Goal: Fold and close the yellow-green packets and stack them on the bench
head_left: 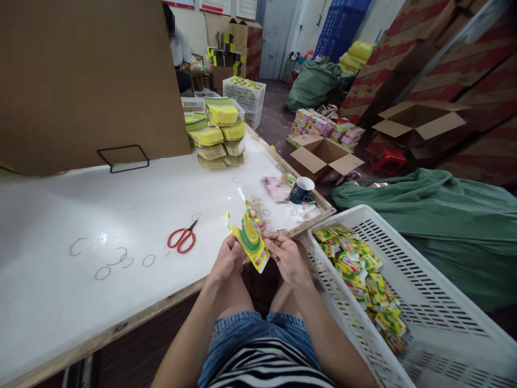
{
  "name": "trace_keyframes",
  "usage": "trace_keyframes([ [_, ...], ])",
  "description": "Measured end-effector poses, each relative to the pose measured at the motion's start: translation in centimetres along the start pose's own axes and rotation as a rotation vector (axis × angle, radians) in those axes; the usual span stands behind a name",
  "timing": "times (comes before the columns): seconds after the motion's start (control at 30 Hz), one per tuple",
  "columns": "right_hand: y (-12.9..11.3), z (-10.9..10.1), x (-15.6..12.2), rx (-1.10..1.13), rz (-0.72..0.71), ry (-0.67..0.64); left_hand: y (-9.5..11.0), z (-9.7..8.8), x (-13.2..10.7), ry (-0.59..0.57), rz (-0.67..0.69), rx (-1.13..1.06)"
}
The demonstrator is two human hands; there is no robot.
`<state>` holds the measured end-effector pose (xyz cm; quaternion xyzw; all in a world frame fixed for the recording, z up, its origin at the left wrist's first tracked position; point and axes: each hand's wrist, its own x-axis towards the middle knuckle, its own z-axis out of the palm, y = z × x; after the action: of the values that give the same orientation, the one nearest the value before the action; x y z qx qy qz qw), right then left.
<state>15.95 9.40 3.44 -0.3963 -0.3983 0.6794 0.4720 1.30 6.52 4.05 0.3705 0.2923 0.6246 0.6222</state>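
Observation:
Above my lap, at the table's front edge, a yellow and green printed card (251,236) is between my hands. My left hand (229,256) pinches its left side, and my right hand (286,254) grips its right edge with thumb and fingers. The card looks bent or folded, and a narrow printed strip (247,203) sticks up behind it. Red-handled scissors (183,237) lie on the white table to the left of my hands. Several rubber bands (148,261) are scattered around them, with more just beyond the card.
Stacks of yellow cards (222,132) stand at the table's far edge by a large cardboard sheet (89,81). A dark mug (299,193) sits at the right corner. On my right, a white basket (428,264) holds small yellow packets (363,275). A person (181,51) sits further back.

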Motion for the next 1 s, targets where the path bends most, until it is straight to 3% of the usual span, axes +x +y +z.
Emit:
trace_keyframes([
  [0.23,-1.2,0.4,-1.4,-0.110,-0.086,-0.004,-0.3,0.1,-0.1,0.070,0.067,0.111],
  [0.37,-1.8,0.7,-2.2,-0.232,-0.079,-0.037,-0.5,0.8,-0.2,0.202,0.001,0.134],
  [0.47,-1.7,0.7,-2.4,-0.365,-0.124,0.033,-0.7,1.3,-0.3,0.291,-0.011,0.168],
  [0.6,-1.3,0.4,-2.3,-0.496,-0.213,0.134,-0.3,2.1,-0.7,0.352,0.109,0.238],
  [0.8,-1.9,-0.6,-1.6,-0.484,-0.327,-0.073,0.6,2.1,-1.4,0.161,0.054,0.310],
  [1.0,-3.6,-2.1,-0.4,-0.450,-0.321,-0.267,0.9,1.6,-1.4,-0.012,-0.038,0.261],
])
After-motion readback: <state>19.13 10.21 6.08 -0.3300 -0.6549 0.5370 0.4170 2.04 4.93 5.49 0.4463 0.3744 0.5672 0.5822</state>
